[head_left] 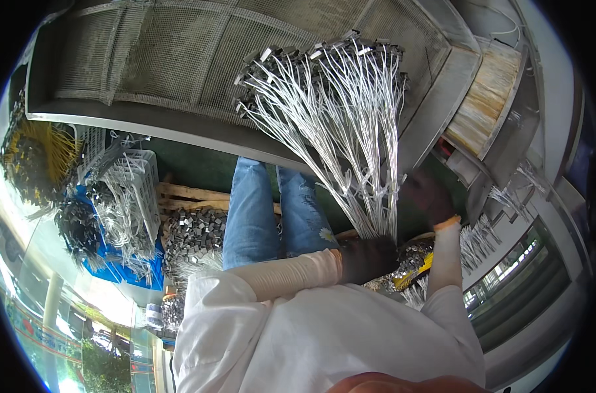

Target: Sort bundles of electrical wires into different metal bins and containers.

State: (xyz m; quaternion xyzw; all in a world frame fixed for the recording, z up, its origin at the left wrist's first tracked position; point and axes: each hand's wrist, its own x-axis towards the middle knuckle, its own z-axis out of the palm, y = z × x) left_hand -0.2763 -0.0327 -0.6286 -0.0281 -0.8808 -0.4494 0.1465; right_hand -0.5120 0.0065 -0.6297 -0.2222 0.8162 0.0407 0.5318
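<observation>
We look down on our dark-gloved left hand (371, 257), clamped around the lower ends of a fanned bundle of silvery-white wires tipped with grey metal blocks (384, 128). The tips lie over a grey metal tray with a mesh floor (160, 56). Our dark-gloved right hand (432, 198), apart and blurred, is just beside the wires; we cannot tell its grip.

white crate (151, 196) beside a blue container (133, 275)

A grey metal trough (167, 120) (mesh-bottomed) under the dark block-shaped heads (324, 54) of silvery wire bundles (352, 111).
</observation>
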